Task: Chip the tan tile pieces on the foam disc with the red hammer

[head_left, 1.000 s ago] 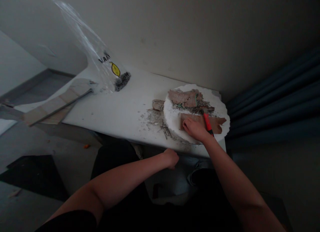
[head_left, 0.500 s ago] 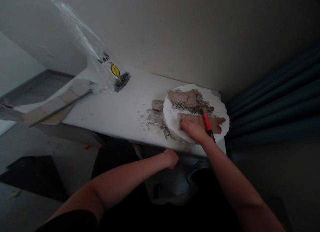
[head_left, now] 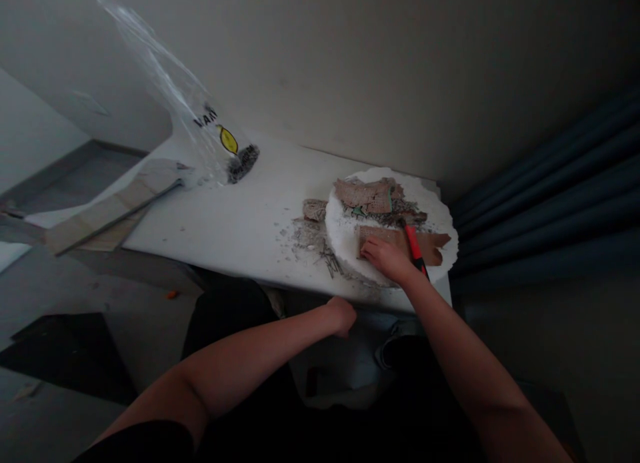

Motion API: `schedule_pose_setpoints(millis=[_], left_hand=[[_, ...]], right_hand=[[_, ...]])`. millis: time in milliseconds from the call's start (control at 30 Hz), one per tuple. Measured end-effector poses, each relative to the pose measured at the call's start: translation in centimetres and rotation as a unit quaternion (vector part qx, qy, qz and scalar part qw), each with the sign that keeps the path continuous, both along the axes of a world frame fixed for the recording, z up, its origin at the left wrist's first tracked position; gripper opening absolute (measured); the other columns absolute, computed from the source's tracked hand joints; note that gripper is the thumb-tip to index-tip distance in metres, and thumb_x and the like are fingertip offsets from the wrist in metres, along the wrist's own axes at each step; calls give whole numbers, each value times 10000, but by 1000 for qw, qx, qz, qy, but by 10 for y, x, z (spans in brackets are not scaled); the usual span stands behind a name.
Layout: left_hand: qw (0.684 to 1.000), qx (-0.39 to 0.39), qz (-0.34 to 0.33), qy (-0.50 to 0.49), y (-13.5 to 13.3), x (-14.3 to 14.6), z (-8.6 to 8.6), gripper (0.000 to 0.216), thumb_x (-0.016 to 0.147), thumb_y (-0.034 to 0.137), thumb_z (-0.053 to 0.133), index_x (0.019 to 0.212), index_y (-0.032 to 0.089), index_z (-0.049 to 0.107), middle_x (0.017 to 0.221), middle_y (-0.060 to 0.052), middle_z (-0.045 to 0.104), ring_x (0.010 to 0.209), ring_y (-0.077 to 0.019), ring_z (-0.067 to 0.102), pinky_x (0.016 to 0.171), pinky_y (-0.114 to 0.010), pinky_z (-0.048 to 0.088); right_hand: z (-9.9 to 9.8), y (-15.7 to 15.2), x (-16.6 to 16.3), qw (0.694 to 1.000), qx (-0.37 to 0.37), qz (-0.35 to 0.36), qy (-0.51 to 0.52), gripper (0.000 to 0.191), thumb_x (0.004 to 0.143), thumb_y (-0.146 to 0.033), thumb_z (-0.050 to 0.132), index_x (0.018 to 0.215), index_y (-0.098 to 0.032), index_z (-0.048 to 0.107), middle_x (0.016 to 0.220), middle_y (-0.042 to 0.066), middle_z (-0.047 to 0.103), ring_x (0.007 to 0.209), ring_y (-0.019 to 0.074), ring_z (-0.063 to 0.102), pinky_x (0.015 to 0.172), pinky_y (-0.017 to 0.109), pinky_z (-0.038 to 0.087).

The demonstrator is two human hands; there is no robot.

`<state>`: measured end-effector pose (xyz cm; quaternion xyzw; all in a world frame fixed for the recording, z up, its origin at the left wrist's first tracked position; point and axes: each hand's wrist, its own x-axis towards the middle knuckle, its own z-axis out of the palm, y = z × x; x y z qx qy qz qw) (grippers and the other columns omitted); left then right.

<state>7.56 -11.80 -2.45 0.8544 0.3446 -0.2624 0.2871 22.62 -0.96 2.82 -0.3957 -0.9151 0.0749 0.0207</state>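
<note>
My right hand [head_left: 386, 257] rests on the left end of a flat brown textured piece [head_left: 431, 242], its fingers curled together near that end. Whatever lies between those fingertips is too small or hidden to tell. Beside the hand, across the brown piece, lies a tool with a red and black handle [head_left: 415, 245]; its far end is hard to make out. Underneath is a white round scalloped mat [head_left: 345, 246]. Behind the tool lies a crumpled, cracked brown piece [head_left: 367, 194] with green bits. Closed into a fist, my left hand [head_left: 343, 316] is just below the table's front edge; its inside is hidden.
Grey crumbs and thin dark slivers [head_left: 331, 262] lie left of the mat, with a small rolled piece [head_left: 315, 210]. A clear plastic bag [head_left: 200, 123] with dark contents stands on the white table [head_left: 240, 223]. Boards [head_left: 115, 206] overhang its left end; a dark curtain [head_left: 545, 196] hangs right.
The view has shifted very slightly. Both hands keep almost the same position, and nothing on the mat has visibly moved.
</note>
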Motion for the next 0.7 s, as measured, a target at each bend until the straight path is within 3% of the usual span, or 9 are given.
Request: schedule_pose_setpoints(millis=[167, 367, 533, 700], left_hand=[[1000, 4, 7, -1, 0, 0, -2, 368, 705, 361, 807, 1014, 175, 731, 1056, -136, 744, 998, -306, 667, 884, -435, 523], [999, 2, -26, 23, 0, 1, -2, 428, 761, 426, 755, 1098, 166, 721, 1127, -169, 728, 1034, -312, 669, 893, -437, 522], [999, 3, -32, 32, 0, 2, 5, 401, 773, 414, 749, 1097, 178, 728, 1122, -144, 738, 1039, -300, 671, 900, -420, 529], [999, 5, -38, 35, 1, 2, 6, 439, 778, 440, 745, 1113, 156, 730, 1109, -152, 739, 1030, -306, 679, 913, -430, 531]], right_hand=[[-1, -1, -3, 999, 17, -5, -42, 258, 1032, -206, 387, 1028, -178, 643, 1089, 111, 650, 930, 222, 605, 736, 318, 457], [0, -1, -6, 998, 25, 0, -58, 238, 1028, -187, 388, 1024, -145, 622, 1070, 135, 649, 934, 236, 612, 737, 323, 452], [0, 1, -6, 999, 9, -15, -40, 233, 1022, -202, 402, 1039, -134, 624, 1082, 143, 653, 887, 233, 623, 734, 332, 460], [3, 2, 1, 999, -25, -12, 35, 175, 1002, -207, 480, 1082, -157, 627, 1086, 113, 648, 969, 222, 615, 828, 333, 474]])
